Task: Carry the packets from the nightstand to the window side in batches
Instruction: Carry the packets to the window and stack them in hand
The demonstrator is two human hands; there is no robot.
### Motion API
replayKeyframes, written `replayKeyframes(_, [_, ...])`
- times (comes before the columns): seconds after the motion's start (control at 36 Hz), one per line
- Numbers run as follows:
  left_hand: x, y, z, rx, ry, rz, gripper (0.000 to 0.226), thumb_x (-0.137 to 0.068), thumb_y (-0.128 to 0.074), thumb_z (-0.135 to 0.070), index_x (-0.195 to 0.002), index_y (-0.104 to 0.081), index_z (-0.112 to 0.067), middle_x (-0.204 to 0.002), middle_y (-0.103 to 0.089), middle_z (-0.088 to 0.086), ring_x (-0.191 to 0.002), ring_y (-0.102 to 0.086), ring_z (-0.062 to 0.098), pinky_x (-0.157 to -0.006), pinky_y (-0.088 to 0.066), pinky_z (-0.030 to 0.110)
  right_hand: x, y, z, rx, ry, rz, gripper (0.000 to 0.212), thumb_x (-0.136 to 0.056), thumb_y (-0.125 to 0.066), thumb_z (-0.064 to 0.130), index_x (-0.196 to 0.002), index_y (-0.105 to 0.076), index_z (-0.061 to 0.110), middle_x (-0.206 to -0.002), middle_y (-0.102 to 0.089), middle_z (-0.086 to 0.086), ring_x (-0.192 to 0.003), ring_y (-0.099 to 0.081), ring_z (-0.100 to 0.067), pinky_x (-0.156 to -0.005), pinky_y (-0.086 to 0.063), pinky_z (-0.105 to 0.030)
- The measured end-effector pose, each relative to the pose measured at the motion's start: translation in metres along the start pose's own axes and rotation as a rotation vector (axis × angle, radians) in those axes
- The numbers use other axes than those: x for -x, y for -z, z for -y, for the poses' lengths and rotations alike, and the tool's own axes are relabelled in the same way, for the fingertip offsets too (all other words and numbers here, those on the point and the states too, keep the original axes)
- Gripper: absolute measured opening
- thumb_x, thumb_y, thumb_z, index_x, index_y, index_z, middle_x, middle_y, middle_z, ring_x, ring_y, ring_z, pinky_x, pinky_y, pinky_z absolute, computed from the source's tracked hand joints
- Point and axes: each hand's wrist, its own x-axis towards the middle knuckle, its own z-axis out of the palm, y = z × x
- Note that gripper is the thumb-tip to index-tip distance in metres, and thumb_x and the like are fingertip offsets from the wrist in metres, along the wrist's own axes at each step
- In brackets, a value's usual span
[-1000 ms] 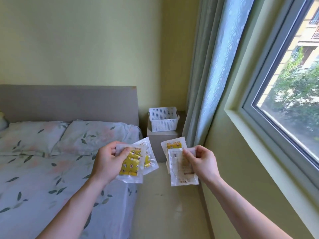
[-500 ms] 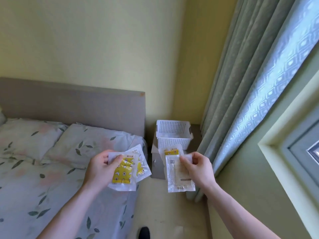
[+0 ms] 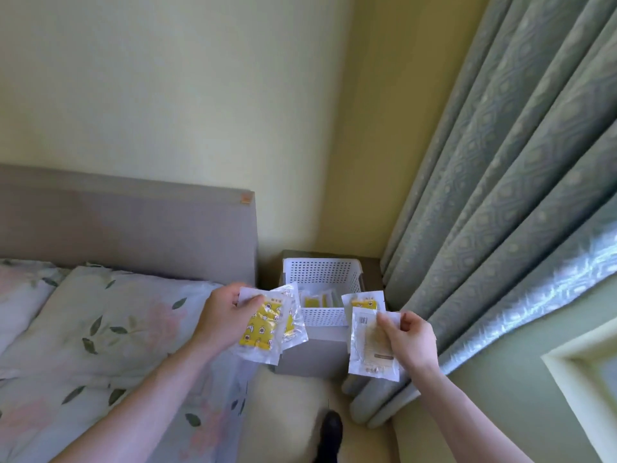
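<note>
Head view. Landmark: white perforated basket (image 3: 322, 289) on the grey nightstand (image 3: 314, 355), in the corner between headboard and curtain.

Left hand (image 3: 222, 320), just left of the basket and nearer the camera, pinches two overlapping clear packets with yellow print (image 3: 263, 325); thumb on the front face, fingers behind. Right hand (image 3: 409, 339), just right of the basket, pinches two more packets (image 3: 369, 342) by their upper right edge, thumb and fingertips pressed together on the film. The front one shows a pale label; the rear one shows a yellow strip above it. Both pairs hang in the air in front of the basket, touching nothing else.

Inside the basket, a few more yellow packets (image 3: 315, 300) lie on the bottom.

Judgement: one batch is in hand at the nightstand end of the trip. Stock remains in the basket, so the task is partly done at most. The next move calls for turning right toward the window with both pinches held firm; the film looks slick and the rear packets could slide out.

Edges and room: the bed (image 3: 100, 345) lies left of the basket. The curtain (image 3: 500, 212) hangs right of it, its folds close behind the right-hand packets. A strip of floor (image 3: 287, 412) runs from the nightstand toward the camera, a dark shoe (image 3: 330, 429) on it. The window frame corner (image 3: 581, 372) shows far right of the basket. The passage is narrow; the curtain folds may snag the right-hand packets.
</note>
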Motion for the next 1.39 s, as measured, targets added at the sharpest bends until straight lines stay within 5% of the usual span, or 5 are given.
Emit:
replayKeyframes(0.44, [-0.178,-0.066,0.008,-0.132,0.177,-0.033,0.023,-0.074,-0.068,-0.045,-0.077,-0.073,-0.023,-0.071,-0.073,-0.002,-0.070,-0.072,0.023,-0.068,-0.060,0.049,-0.235,-0.094,-0.004,0.045,-0.176,0.182,0.024,-0.088,-0.073,0.035,-0.078,-0.068,0.014,-0.072,-0.071,0.000,-0.068,-0.067,-0.019,-0.060,-0.052,-0.031])
replayKeyframes(0.58, [-0.213,-0.088,0.008,-0.246,0.254,-0.066,0.014,-0.087,-0.075,-0.025,-0.074,-0.071,-0.021,-0.069,-0.071,-0.002,-0.069,-0.067,0.014,-0.066,-0.053,0.034,-0.278,-0.129,-0.013,0.117,-0.209,0.232,0.027,-0.087,-0.073,0.032,-0.071,-0.063,0.012,-0.073,-0.067,-0.004,-0.064,-0.057,-0.017,-0.055,-0.039,-0.027])
replayKeyframes(0.81, [-0.269,-0.107,0.039,-0.325,0.314,0.049,0.013,-0.089,-0.071,-0.032,-0.080,-0.069,-0.023,-0.074,-0.069,-0.004,-0.067,-0.062,0.004,-0.056,-0.040,0.011,-0.333,-0.176,-0.052,0.215,-0.309,0.239,0.015,-0.087,-0.073,0.027,-0.078,-0.071,0.015,-0.087,-0.075,-0.009,-0.083,-0.069,-0.029,-0.078,-0.058,-0.043])
replayKeyframes(1.03, [-0.314,-0.130,0.071,-0.297,0.370,0.117,0.015,-0.088,-0.071,-0.035,-0.084,-0.070,-0.021,-0.076,-0.063,-0.002,-0.046,-0.057,0.002,-0.042,-0.040,0.014,-0.365,-0.224,-0.081,0.286,-0.362,0.236,0.029,-0.093,-0.066,0.029,-0.107,-0.069,0.004,-0.108,-0.070,-0.015,-0.100,-0.065,-0.035,-0.080,-0.050,-0.034])
replayKeyframes(1.39, [-0.343,-0.160,0.085,-0.294,0.311,0.128,0.044,-0.089,-0.074,-0.023,-0.059,-0.041,-0.025,-0.053,-0.038,-0.007,-0.039,-0.046,0.005,-0.044,-0.035,0.014,-0.378,-0.267,-0.123,0.326,-0.478,0.269,0.026,-0.096,-0.062,0.031,-0.105,-0.067,0.007,-0.109,-0.069,-0.013,-0.101,-0.062,-0.033,-0.077,-0.045,-0.030])
